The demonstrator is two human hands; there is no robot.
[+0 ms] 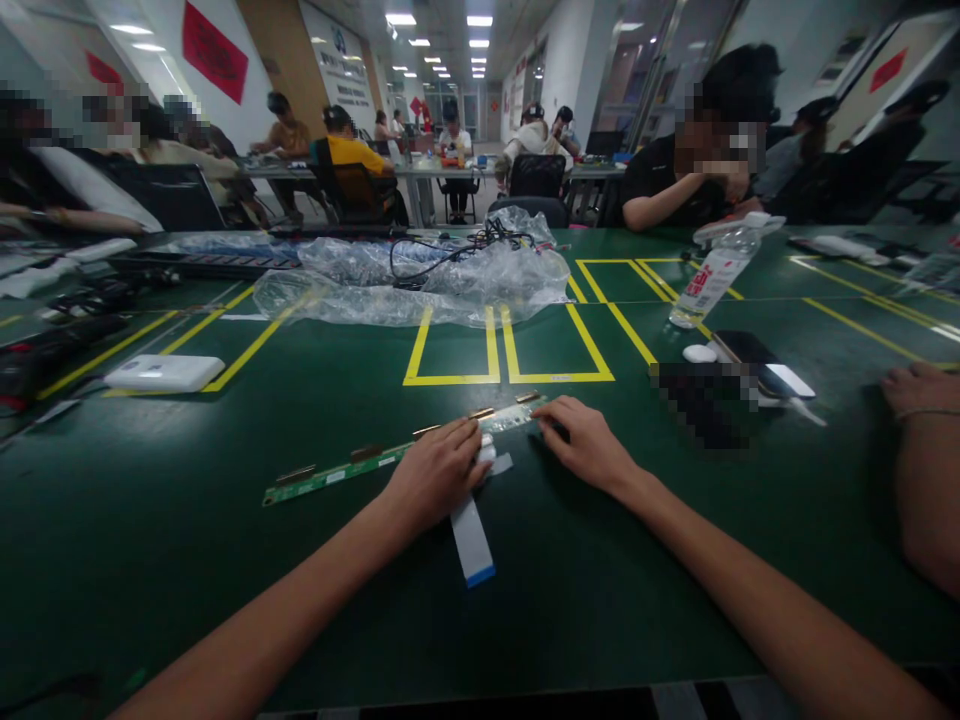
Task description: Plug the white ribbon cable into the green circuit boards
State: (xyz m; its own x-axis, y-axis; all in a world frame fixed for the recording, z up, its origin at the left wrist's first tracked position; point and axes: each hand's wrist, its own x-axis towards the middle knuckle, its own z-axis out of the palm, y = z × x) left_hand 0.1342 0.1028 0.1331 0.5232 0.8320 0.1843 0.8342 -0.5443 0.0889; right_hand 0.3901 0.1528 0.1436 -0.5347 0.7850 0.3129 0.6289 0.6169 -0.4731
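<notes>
A long, narrow green circuit board (330, 484) with copper-coloured strips along its far edge lies slantwise on the table. My left hand (439, 465) rests over its middle, fingers curled together and hiding part of it. At those fingertips is a small rounded white piece (487, 450), whose kind I cannot make out. A flat white ribbon cable (471, 540) with a blue end comes out from beneath the left hand toward me. Closed at the board's right end, my right hand (581, 440) has thumb and index finger at the tip. A small grey-white strip (501, 465) lies between the hands.
Clear plastic wrapping (420, 280) with black cables lies at the back, beside yellow tape outlines (450, 380). A white power bank-like block (165, 373) is at left. To the right stand a bottle (712, 275) and a phone (757, 360); another person's arm (930, 460) rests nearby.
</notes>
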